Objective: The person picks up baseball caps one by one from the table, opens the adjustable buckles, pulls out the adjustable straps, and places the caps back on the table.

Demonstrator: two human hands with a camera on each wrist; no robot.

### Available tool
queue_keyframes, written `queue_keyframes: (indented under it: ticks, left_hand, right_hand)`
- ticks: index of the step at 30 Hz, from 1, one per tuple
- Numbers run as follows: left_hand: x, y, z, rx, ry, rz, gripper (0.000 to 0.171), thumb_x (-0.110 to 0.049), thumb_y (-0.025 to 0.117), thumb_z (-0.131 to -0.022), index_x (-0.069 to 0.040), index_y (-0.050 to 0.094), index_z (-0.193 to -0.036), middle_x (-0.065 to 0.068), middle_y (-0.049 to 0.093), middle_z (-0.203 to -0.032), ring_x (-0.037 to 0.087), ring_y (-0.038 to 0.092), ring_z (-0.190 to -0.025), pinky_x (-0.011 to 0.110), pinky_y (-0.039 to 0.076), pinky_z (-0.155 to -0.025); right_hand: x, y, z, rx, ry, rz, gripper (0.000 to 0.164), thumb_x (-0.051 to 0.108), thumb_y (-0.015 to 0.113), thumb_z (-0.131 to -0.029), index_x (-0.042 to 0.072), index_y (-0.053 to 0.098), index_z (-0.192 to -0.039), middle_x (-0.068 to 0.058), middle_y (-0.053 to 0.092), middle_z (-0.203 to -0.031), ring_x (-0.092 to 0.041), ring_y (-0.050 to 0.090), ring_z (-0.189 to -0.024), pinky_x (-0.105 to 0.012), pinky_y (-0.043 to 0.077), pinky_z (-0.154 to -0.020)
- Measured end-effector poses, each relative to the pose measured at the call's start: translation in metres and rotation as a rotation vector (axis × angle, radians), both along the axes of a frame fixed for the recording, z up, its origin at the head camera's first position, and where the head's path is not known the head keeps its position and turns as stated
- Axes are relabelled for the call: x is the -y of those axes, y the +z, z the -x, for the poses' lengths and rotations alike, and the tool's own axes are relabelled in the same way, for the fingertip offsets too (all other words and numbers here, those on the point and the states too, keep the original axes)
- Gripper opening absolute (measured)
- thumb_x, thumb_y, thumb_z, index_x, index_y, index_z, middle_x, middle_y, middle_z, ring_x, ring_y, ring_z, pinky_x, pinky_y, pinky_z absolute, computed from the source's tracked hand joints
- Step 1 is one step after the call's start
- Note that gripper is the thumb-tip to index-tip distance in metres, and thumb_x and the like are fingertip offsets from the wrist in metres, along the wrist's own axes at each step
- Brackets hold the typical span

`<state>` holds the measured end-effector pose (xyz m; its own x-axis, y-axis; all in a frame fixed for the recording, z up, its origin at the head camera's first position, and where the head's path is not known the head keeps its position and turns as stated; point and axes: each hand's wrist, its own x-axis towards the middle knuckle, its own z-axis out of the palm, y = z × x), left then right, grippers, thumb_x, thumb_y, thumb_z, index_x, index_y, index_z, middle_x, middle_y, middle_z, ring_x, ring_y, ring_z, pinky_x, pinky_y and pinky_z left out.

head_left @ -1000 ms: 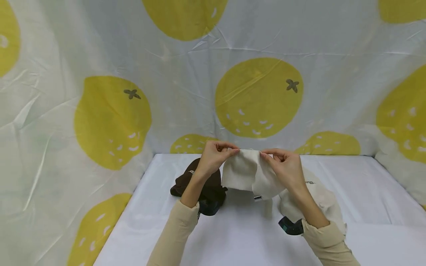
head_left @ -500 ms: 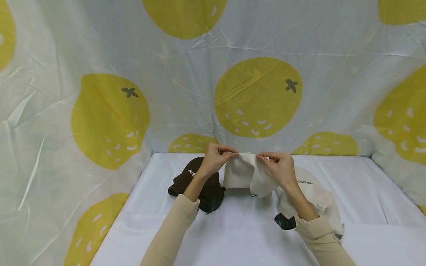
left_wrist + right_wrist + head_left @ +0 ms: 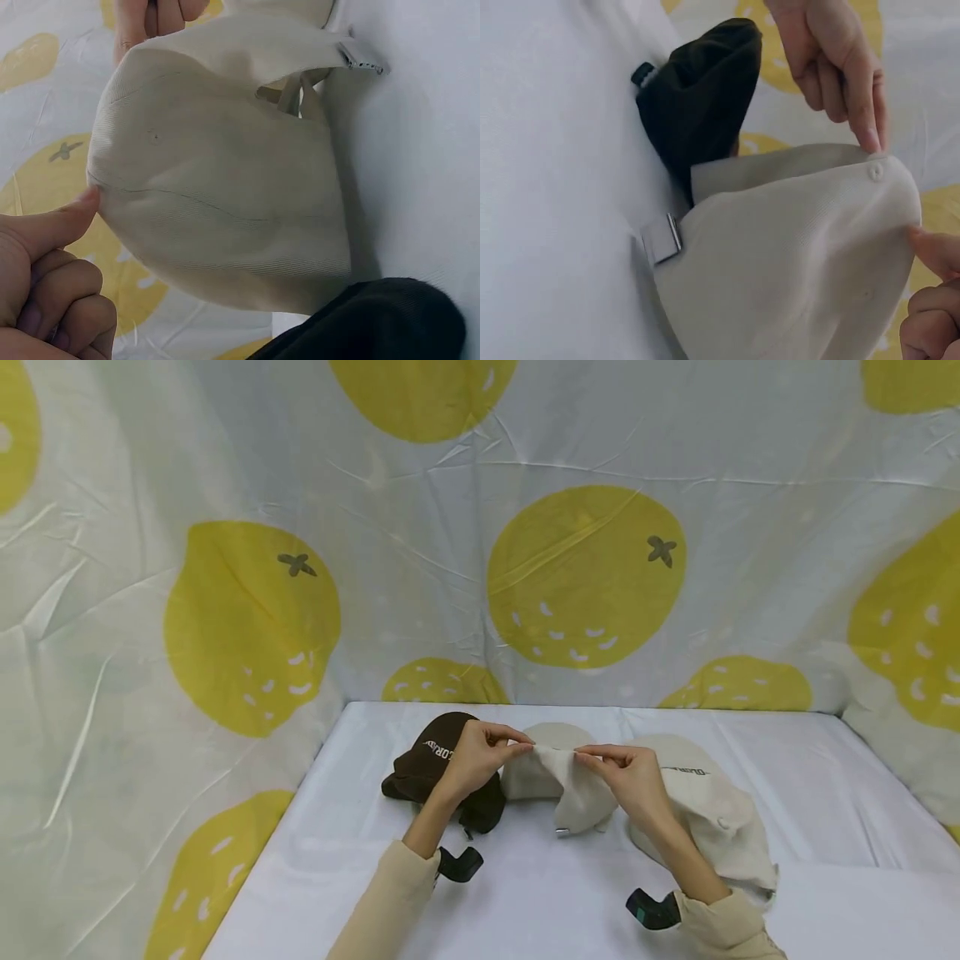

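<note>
A beige cap (image 3: pixel 588 797) is held by its crown between both hands, close over the white table. My left hand (image 3: pixel 476 764) pinches the top at one side with thumb and index finger. On the other side my right hand (image 3: pixel 630 777) pinches it the same way, a short gap away. The right wrist view shows a button (image 3: pixel 877 172) on the crown between the fingertips and a metal strap buckle (image 3: pixel 664 240) hanging at the table side. Its opening faces down. To the left sits a dark brown cap (image 3: pixel 423 764) with white lettering, partly behind my left hand.
At the right lies a second cream cap (image 3: pixel 720 814) with dark lettering, partly behind my right forearm. The white-covered table (image 3: pixel 540 910) ends at a lemon-print curtain (image 3: pixel 420 568) behind. Black devices sit at both wrists, the left one (image 3: pixel 460 864) above the table.
Both hands have come down with the beige cap, lowering it between the other two caps. More of its far side now shows beyond the fingers. The other caps stay in place.
</note>
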<state>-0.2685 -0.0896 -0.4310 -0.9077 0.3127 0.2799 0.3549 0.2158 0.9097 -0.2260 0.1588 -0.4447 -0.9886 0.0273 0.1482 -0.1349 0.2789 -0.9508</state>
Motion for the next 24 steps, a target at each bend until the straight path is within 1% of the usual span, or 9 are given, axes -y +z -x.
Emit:
queue_keyframes:
  ticks: [2,5,6,8,11,15,20,22,24]
  left_hand:
    - [0.0,-0.003,-0.004,0.012,-0.01,-0.01,0.009,-0.009,0.081,-0.09,-0.002,0.083,-0.094,-0.005,0.042,-0.051,0.006,0.027,-0.048,0.02,0.024,-0.049]
    - [0.0,-0.007,-0.009,0.022,-0.013,-0.019,0.009,-0.008,0.081,-0.089,-0.001,0.083,-0.094,-0.005,0.043,-0.051,0.006,0.028,-0.049,0.02,0.025,-0.049]
    - [0.0,-0.008,-0.01,0.022,-0.011,-0.022,0.008,-0.008,0.081,-0.089,-0.001,0.083,-0.094,-0.004,0.045,-0.052,0.006,0.028,-0.05,0.02,0.025,-0.049]
    - [0.001,-0.011,-0.013,0.025,-0.005,-0.021,0.008,-0.007,0.081,-0.089,-0.001,0.083,-0.093,-0.005,0.047,-0.053,0.005,0.029,-0.05,0.019,0.026,-0.05]
    - [0.002,-0.016,-0.016,0.027,0.001,-0.014,0.008,-0.006,0.081,-0.089,-0.001,0.082,-0.093,-0.006,0.047,-0.054,0.004,0.029,-0.052,0.019,0.026,-0.051]
    - [0.004,-0.022,-0.019,0.047,0.002,-0.003,0.007,-0.006,0.081,-0.089,-0.001,0.082,-0.093,-0.007,0.043,-0.055,0.003,0.029,-0.052,0.018,0.025,-0.051]
    - [0.006,-0.025,-0.024,0.086,-0.009,0.0,0.009,-0.009,0.082,-0.088,-0.002,0.082,-0.094,-0.005,0.044,-0.057,0.004,0.031,-0.053,0.018,0.026,-0.051]
    - [0.006,-0.024,-0.025,0.088,-0.02,-0.011,0.011,-0.01,0.082,-0.089,-0.001,0.082,-0.096,-0.004,0.048,-0.059,0.004,0.032,-0.053,0.018,0.026,-0.051]
    - [0.005,-0.022,-0.027,0.081,-0.028,-0.029,0.014,-0.01,0.081,-0.09,0.0,0.082,-0.098,-0.003,0.055,-0.062,0.004,0.032,-0.055,0.018,0.027,-0.052]
  right_hand:
    - [-0.001,-0.004,-0.004,0.029,0.007,0.021,0.028,0.027,0.082,-0.091,0.005,0.082,-0.107,0.011,0.059,-0.062,-0.003,0.038,-0.062,-0.018,0.035,-0.058]
    - [-0.001,-0.007,-0.009,0.058,0.021,0.036,0.03,0.028,0.082,-0.09,0.005,0.082,-0.109,0.005,0.077,-0.084,-0.001,0.051,-0.077,-0.015,0.045,-0.069]
    - [-0.001,-0.008,-0.01,0.064,0.025,0.038,0.03,0.029,0.082,-0.09,0.005,0.082,-0.11,0.003,0.079,-0.092,-0.001,0.054,-0.082,-0.015,0.048,-0.073]
    - [-0.001,-0.01,-0.013,0.081,0.028,0.038,0.03,0.029,0.083,-0.089,0.006,0.082,-0.109,-0.003,0.08,-0.095,-0.001,0.053,-0.083,-0.015,0.046,-0.069]
    - [0.0,-0.014,-0.015,0.072,0.048,0.029,0.03,0.028,0.083,-0.09,0.006,0.081,-0.11,-0.005,0.081,-0.101,0.002,0.058,-0.088,-0.014,0.048,-0.072]
    - [0.0,-0.019,-0.018,0.043,0.076,0.039,0.027,0.025,0.083,-0.09,0.005,0.082,-0.107,-0.012,0.078,-0.085,0.001,0.052,-0.074,-0.015,0.041,-0.061]
    - [-0.003,-0.022,-0.02,0.041,0.099,0.03,0.026,0.027,0.083,-0.089,0.006,0.083,-0.104,-0.015,0.075,-0.078,-0.002,0.038,-0.062,-0.019,0.032,-0.054]
    - [-0.007,-0.021,-0.021,0.042,0.104,0.009,0.026,0.03,0.083,-0.089,0.01,0.083,-0.105,-0.005,0.069,-0.067,-0.002,0.034,-0.058,-0.019,0.029,-0.05]
    - [-0.012,-0.017,-0.024,0.037,0.104,-0.022,0.027,0.032,0.084,-0.088,0.013,0.083,-0.107,0.002,0.054,-0.057,-0.003,0.031,-0.055,-0.02,0.028,-0.049]
